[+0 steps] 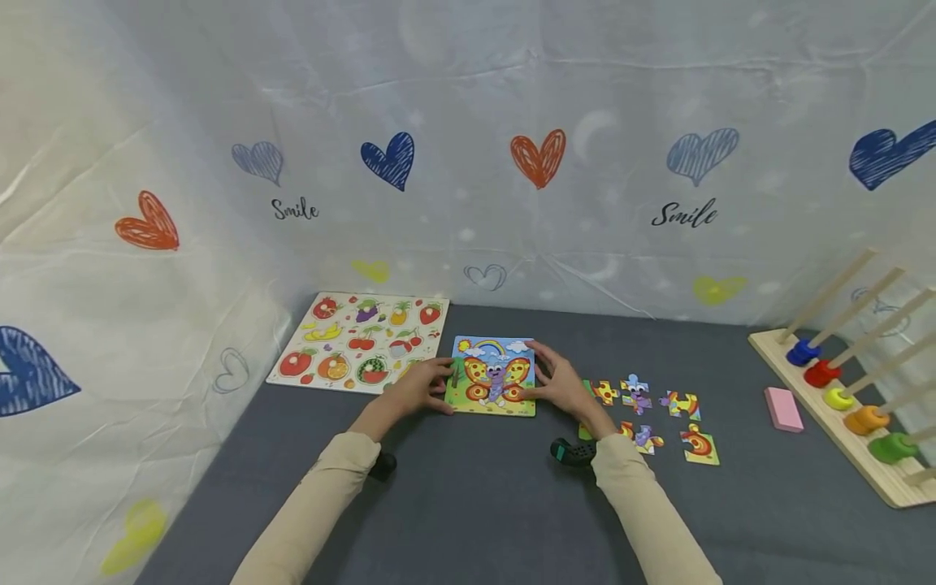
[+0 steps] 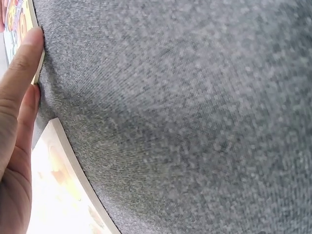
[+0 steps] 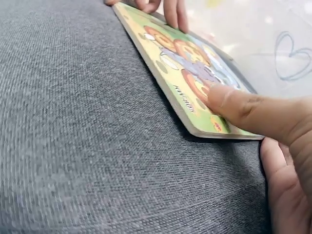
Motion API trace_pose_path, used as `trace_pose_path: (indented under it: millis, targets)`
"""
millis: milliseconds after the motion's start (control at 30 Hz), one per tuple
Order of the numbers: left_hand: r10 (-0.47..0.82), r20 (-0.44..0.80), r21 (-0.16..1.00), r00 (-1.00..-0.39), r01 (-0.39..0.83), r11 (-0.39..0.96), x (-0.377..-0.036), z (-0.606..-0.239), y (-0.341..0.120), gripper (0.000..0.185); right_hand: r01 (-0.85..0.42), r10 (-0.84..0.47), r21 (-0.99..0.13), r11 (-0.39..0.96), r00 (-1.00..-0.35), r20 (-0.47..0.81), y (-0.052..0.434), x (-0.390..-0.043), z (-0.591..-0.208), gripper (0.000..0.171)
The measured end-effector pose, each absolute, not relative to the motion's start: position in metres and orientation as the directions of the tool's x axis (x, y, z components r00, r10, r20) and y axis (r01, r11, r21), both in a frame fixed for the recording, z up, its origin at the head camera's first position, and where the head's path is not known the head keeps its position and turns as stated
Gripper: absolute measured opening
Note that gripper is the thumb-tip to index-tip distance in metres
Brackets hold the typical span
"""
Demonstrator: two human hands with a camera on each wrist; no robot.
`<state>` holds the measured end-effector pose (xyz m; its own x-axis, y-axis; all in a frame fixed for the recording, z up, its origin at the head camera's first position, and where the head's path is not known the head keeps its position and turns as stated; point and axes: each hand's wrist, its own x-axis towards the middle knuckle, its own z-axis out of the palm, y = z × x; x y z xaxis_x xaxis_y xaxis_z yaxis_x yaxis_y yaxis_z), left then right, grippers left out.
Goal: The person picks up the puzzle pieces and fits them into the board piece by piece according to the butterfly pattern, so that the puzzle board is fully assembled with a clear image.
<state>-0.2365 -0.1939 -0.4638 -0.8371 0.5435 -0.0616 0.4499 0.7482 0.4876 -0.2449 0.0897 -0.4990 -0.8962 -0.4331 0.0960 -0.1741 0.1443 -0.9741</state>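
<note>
Between both hands is a square butterfly puzzle board (image 1: 497, 382), lying close over the grey table. My left hand (image 1: 418, 385) grips its left edge, with the thumb (image 2: 33, 38) near the front corner. In the right wrist view that hand's other fingers (image 3: 171, 13) rest over the far end of the picture. At the right side my right hand (image 1: 561, 382) holds the board, thumb (image 3: 225, 100) pressed on the printed face and the other fingers by the edge, partly hidden. Loose jigsaw pieces (image 1: 636, 396) with matching butterfly colours lie just right of this hand.
A larger fruit-picture board (image 1: 351, 380) lies behind and left of the left hand. Farther right are a single jigsaw piece (image 1: 699, 447), a pink block (image 1: 784, 409) and a wooden peg stand (image 1: 819, 404) with coloured rings. A patterned cloth (image 1: 468, 219) hangs behind the table.
</note>
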Motion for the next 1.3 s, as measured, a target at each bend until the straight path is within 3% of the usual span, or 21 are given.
trace_pose_path:
  millis: [133,367,533,1067,1200,1300]
  targets:
    - [0.541,-0.054,0.493,-0.839,0.449,0.745,-0.236,-0.464,-0.195,0.073,-0.184,-0.477,-0.974,0.134,-0.873,0.099,0.089,-0.245,-0.499,0.092]
    - [0.525,-0.045,0.454,-0.850,0.451,0.769,-0.239,-0.464,-0.193,0.072,-0.275,-0.494,-0.910,0.311,-0.865,0.093,0.090,-0.243,-0.497,0.095]
    - [0.539,-0.047,0.450,-0.841,0.464,0.763,-0.240,-0.458,-0.187,0.072,-0.264,-0.474,-0.906,0.332,-0.876,0.082,0.096,-0.240,-0.495,0.094]
    - [0.484,-0.083,0.445,-0.871,0.402,0.800,-0.239,-0.460,-0.194,0.073,-0.140,-0.449,-0.990,-0.001,-0.885,0.125,0.157,-0.232,-0.476,0.055]
    - [0.477,-0.088,0.434,-0.875,0.397,0.809,-0.240,-0.460,-0.192,0.073,-0.113,-0.429,-0.993,-0.019,-0.896,0.110,0.181,-0.226,-0.475,0.052]
    - [0.461,-0.100,0.436,-0.882,0.377,0.817,-0.241,-0.460,-0.188,0.072,-0.133,-0.423,-0.990,0.043,-0.900,0.103,0.200,-0.221,-0.475,0.049]
